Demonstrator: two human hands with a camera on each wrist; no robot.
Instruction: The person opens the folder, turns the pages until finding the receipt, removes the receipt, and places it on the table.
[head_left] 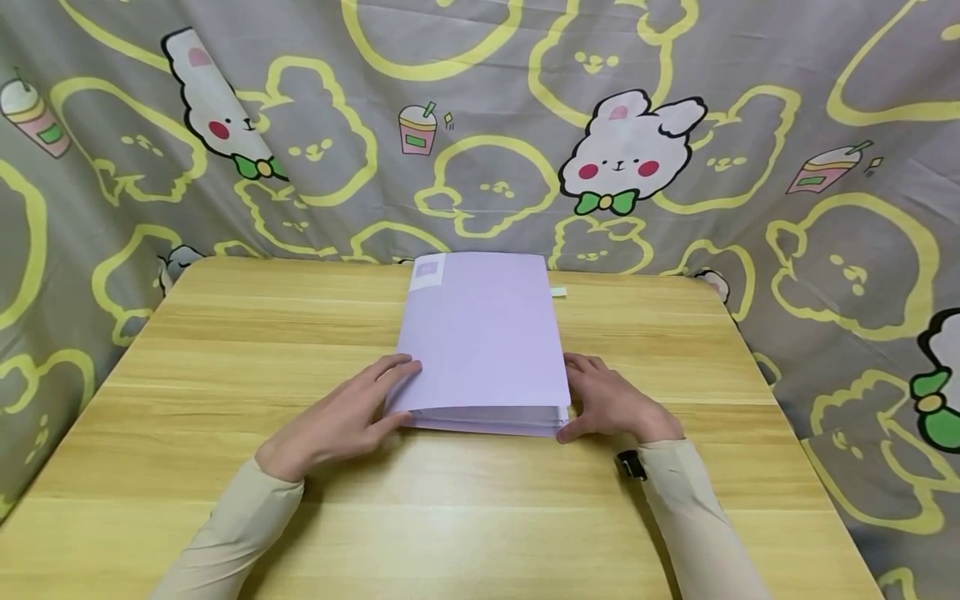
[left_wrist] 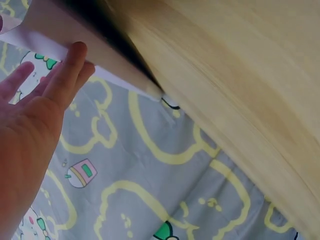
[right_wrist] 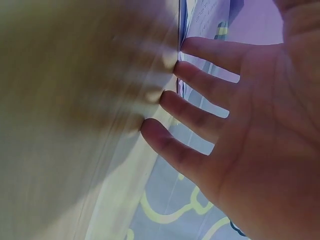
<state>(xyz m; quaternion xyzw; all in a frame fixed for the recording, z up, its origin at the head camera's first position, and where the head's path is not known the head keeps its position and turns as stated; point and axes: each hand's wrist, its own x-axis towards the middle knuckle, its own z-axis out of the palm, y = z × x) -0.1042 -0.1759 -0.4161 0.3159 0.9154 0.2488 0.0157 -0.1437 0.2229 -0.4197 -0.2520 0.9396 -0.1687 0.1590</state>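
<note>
A lavender file folder (head_left: 483, 325) lies on the wooden table, its cover slightly raised at the near edge, where sheets (head_left: 495, 414) show inside. My left hand (head_left: 337, 425) rests along the folder's left side, fingertips over the cover's edge and thumb at the near left corner. In the left wrist view, that hand's fingers (left_wrist: 62, 80) are extended against the spine. My right hand (head_left: 611, 400) is beside the folder's right edge, thumb at the near right corner. Its fingers (right_wrist: 192, 117) are spread in the right wrist view, tips down at the table and page edges.
A small pale tab (head_left: 558, 292) sticks out from the folder's right side. The cover has a white label (head_left: 427, 272) at its far left corner. Behind the wooden table (head_left: 262, 358) hangs a grey cartoon-print curtain (head_left: 495, 108); it also runs along both sides.
</note>
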